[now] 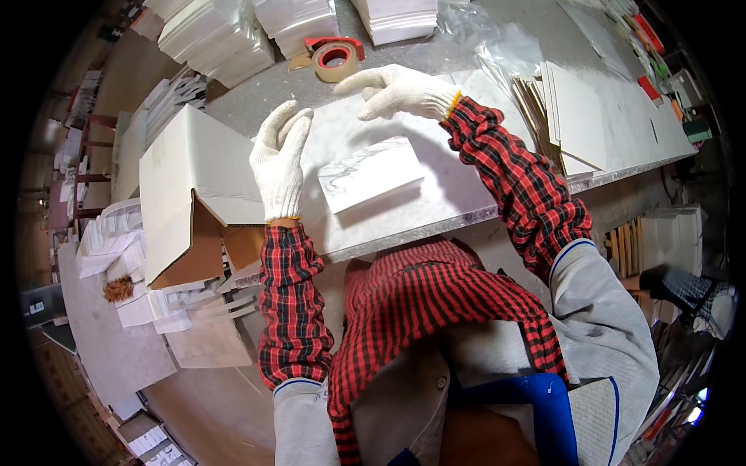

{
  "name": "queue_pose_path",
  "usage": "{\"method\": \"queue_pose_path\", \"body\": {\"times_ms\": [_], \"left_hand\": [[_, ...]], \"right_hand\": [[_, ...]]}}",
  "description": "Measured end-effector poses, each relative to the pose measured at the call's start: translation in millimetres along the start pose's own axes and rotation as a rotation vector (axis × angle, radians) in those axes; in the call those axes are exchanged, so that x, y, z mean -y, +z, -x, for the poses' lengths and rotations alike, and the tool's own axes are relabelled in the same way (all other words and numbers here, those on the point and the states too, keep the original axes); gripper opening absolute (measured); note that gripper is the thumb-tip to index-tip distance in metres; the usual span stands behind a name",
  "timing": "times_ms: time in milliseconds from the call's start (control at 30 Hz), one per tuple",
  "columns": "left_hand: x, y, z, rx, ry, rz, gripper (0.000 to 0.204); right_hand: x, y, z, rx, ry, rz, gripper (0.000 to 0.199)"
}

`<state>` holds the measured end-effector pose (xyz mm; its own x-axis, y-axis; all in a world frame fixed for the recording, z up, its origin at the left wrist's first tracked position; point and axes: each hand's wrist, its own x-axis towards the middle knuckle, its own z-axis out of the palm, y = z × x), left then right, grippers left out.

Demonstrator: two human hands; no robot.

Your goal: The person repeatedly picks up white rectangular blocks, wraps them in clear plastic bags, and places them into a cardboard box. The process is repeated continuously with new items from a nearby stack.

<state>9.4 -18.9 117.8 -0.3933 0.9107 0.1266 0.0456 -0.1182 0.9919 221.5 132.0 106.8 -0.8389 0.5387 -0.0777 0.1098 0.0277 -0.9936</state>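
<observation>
A white block with grey marble veining (371,172), perhaps a tile or a small stack of tiles, lies flat on the pale marbled board (451,198) in front of me. My left hand (281,159), in a white knitted glove, is raised just left of the block with its fingers up and nothing in them. Beyond the block hovers my right hand (402,92), gloved too, its fingers stretched toward the left and empty. Neither hand appears to touch the block. Near the right fingertips sits a roll of tan tape (336,71) in a red dispenser.
An open cardboard carton (175,179) stands close on the left. White wrapped stacks (221,43) line the back of the table. Clear plastic film (497,43) lies at the back right, above several upright cardboard and white sheets (571,116). More white pieces (113,237) lie at far left.
</observation>
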Motion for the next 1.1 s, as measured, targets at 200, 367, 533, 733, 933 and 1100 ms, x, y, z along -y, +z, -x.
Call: {"method": "queue_pose_path", "body": {"times_ms": [200, 367, 533, 733, 933, 1100], "left_hand": [[-1.2, -6.6, 33.8, -0.05, 0.081, -0.105, 0.035], [0.2, -27.5, 101.9, 0.118, 0.362, -0.349, 0.028], [24.7, -39.3, 125.8, 0.225, 0.616, -0.813, 0.026], [-21.1, -29.9, 117.8, 0.333, 0.4, -0.756, 0.03], [-27.5, 21.1, 58.0, 0.502, 0.496, -1.021, 0.044], [28.7, 17.5, 49.2, 0.563, 0.652, -1.217, 0.065]], "right_hand": [[17.5, 10.5, 44.1, -0.079, -0.083, 0.559, 0.022], [12.1, 46.1, 119.3, -0.149, -0.416, 1.146, 0.014], [-25.0, 77.2, 142.3, -0.182, -0.391, 1.282, 0.018], [-30.2, 79.3, 139.5, -0.158, -0.321, 1.376, 0.002], [-41.0, 77.3, 140.8, -0.018, -0.17, 1.396, 0.013], [-12.0, 54.3, 155.1, 0.087, 0.076, 0.999, 0.03]]}}
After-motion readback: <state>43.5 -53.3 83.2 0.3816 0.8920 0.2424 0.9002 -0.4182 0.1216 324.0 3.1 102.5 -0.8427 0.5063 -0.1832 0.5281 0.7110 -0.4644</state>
